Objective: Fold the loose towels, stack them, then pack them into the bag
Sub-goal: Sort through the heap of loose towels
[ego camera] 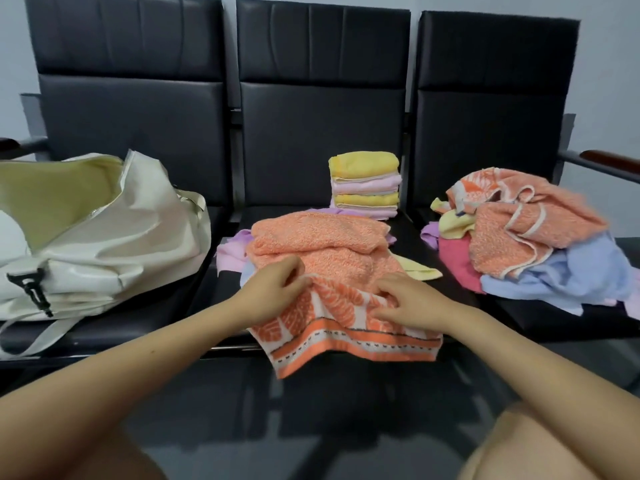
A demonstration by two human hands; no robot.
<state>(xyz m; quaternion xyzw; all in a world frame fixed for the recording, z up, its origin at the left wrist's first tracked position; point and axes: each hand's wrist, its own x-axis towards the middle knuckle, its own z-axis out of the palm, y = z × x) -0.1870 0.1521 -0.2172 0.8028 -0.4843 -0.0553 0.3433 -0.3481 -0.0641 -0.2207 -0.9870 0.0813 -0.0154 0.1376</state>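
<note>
orange towel [332, 251] lying across the middle seat [408, 289] of a row of three black chairs, its patterned border hanging over the near edge. left hand [273, 292] and right hand [405, 299] sit side by side on the near part of the cloth, just above the border; the fingers [294, 271] of each hand are curled into the fabric and pinch a ridge of it. smaller lilac and yellow cloths show from under the towel at its left and right sides. folded stack [365, 183] of yellow and pink towels stands at the far part of the same seat, just beyond the orange towel and apart from the hands. loose pile [533, 237] of orange, blue, red and yellow towels fills the right seat, still unfolded. white bag [104, 230] lies on the left seat with its mouth open toward the far left, something white visible inside.

handling, as a judgement: the towel is soft terry, light and limp, so it will sag and bunch wherever it is not supported, and it will not slip from a pinch. best hold is at the two corners of the bordered hem, one per hand, kept taut between them so the edge stays straight while it is carried over to the far edge. the smooth seat should let the cloth slide, so the lower layer may drag and need flattening. much folding remains; packing has not begun.
</note>
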